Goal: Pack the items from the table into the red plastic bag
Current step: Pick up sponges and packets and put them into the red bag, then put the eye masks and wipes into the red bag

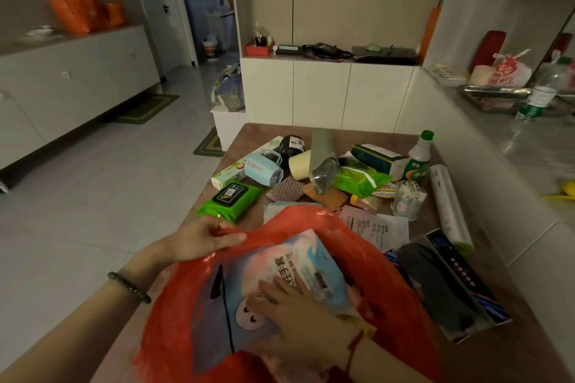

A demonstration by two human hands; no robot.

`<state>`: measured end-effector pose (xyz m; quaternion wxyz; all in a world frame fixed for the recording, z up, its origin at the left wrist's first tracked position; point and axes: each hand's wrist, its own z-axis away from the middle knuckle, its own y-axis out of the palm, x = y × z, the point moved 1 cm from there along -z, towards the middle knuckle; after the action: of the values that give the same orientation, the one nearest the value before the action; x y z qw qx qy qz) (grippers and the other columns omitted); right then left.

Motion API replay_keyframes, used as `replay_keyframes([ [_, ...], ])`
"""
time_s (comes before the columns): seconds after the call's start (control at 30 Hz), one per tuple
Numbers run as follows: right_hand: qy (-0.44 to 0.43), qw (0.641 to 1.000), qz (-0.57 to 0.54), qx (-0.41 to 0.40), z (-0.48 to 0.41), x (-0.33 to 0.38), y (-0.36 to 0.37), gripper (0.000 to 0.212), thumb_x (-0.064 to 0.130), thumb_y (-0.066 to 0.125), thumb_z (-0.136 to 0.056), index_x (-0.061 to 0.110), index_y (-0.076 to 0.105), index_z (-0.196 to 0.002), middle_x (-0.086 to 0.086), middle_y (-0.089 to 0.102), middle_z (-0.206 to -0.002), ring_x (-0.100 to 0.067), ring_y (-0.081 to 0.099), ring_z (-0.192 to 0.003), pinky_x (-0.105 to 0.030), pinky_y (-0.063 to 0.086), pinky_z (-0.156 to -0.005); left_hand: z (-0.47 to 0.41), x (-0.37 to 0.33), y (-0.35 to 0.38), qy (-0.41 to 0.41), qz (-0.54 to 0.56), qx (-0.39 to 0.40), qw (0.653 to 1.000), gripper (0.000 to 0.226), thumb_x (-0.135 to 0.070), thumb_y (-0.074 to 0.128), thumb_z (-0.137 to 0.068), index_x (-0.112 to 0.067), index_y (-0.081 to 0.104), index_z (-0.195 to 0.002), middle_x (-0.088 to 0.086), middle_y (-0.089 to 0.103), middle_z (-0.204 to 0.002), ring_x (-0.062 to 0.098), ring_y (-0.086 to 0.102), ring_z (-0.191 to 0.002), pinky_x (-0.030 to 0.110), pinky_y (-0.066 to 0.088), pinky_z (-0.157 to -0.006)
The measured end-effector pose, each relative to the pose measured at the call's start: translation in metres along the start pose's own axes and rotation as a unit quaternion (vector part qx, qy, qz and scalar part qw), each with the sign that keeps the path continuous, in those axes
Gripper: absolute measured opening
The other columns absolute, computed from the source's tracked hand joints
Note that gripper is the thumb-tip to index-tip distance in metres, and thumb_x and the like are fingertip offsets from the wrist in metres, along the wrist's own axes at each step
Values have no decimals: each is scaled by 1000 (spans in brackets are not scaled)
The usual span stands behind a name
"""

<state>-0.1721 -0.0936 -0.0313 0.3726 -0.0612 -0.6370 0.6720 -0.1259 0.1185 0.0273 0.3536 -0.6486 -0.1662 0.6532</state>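
The left hand (207,238) pinches the far-left rim of the red plastic bag (389,286), thumb on top and fingers curled beneath the film, holding the mouth open; a dark bead bracelet (129,287) circles that wrist. To its right and nearer the body, the right hand (298,308) lies inside the bag's mouth, fingers spread flat and pressing on a pale blue and pink soft packet (306,261) printed with dark characters, which rests partly inside the bag; the hand grips nothing, it only presses. A red string (353,348) is tied round the right wrist. Beneath the right hand, through the thin red film, a blue pouch with a cartoon face (249,314) shows. The bag itself spreads under and around both hands at the near edge of the brown table (485,221). Just beyond the left hand lies a green wet-wipe pack (230,199) with a black flap, close to the fingertips but not touching. Farther out from both hands sits the unpacked heap: a long toothpaste box (231,169), a light blue cup (263,166), a cream cup (299,164) on its side, a grey-green tube (323,162), a bright green pouch (361,180), and a green-capped bottle (420,157) standing upright. To the right of the right hand, beside the bag, lie a paper receipt (384,228), a jar of cotton swabs (407,199), a white roll (449,205) and a dark item in an open box (448,286).
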Motion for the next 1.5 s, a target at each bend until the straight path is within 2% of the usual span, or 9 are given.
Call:
replay_keyframes([
  [0.1,-20,975,-166,-145,-3,-13,-42,31,31,49,-93,20,58,-121,0,61,-126,-6,53,-112,-16,37,-100,4,3,-12,-32,-53,141,988,29,-28,67,-83,-28,58,-56,-17,58,-52,-4,52,-52,9,38,-57],
  [0.23,94,942,-158,-280,-16,-70,-93,32,20,56,-90,20,58,-121,3,63,-121,-6,57,-108,-11,41,-87,-2,12,-28,-105,-128,195,967,31,-48,62,-81,-25,61,-60,-13,59,-59,-2,52,-57,12,41,-59],
  [0.5,272,922,-173,-214,-83,-175,-100,41,18,61,-87,11,53,-126,-11,60,-127,-23,55,-116,-27,43,-93,-95,20,-16,-150,-61,-45,986,47,-45,45,-92,-16,51,-128,2,53,-130,17,50,-116,23,34,-101],
  [0.6,250,949,-127,-141,-110,-192,-82,48,20,62,-86,10,49,-131,-12,55,-133,-25,52,-121,-31,41,-100,-130,25,9,-157,-3,-27,987,48,-40,41,-95,-13,41,-135,-2,54,-124,16,52,-114,11,38,-86],
  [0.73,175,982,-42,-49,-147,-198,-53,51,23,53,-90,14,38,-138,-13,43,-139,-26,40,-130,-35,32,-107,-164,49,40,-211,51,14,976,62,-41,42,-95,-8,22,-144,10,35,-147,25,36,-135,29,31,-107],
  [0.87,178,982,57,-5,-165,-200,-27,83,51,58,-78,27,16,-145,-10,31,-143,-26,24,-136,-57,9,-112,-180,70,60,-270,127,-14,954,76,-43,45,-93,-1,10,-146,13,21,-155,26,32,-137,26,32,-101],
  [1.0,189,979,68,-28,-171,-195,-32,86,46,65,-73,28,19,-143,-12,43,-132,-31,40,-123,-52,23,-107,-174,79,68,-296,211,-53,930,74,-42,47,-92,-5,12,-146,11,14,-157,29,24,-141,38,30,-111],
  [1.33,101,905,-278,-304,-122,-125,-106,90,43,74,-58,34,32,-138,7,50,-131,-11,51,-117,-35,51,-93,-119,5,16,-72,440,-141,884,72,-50,65,-66,-19,48,-129,2,69,-114,11,68,-98,20,56,-75],
  [1.5,18,818,-429,-383,-61,-84,-152,71,36,82,-54,40,49,-117,23,64,-108,6,60,-101,-13,52,-77,-81,-16,19,-12,256,7,967,57,-37,63,-82,-38,33,-131,-21,51,-128,-15,51,-112,10,45,-93],
])
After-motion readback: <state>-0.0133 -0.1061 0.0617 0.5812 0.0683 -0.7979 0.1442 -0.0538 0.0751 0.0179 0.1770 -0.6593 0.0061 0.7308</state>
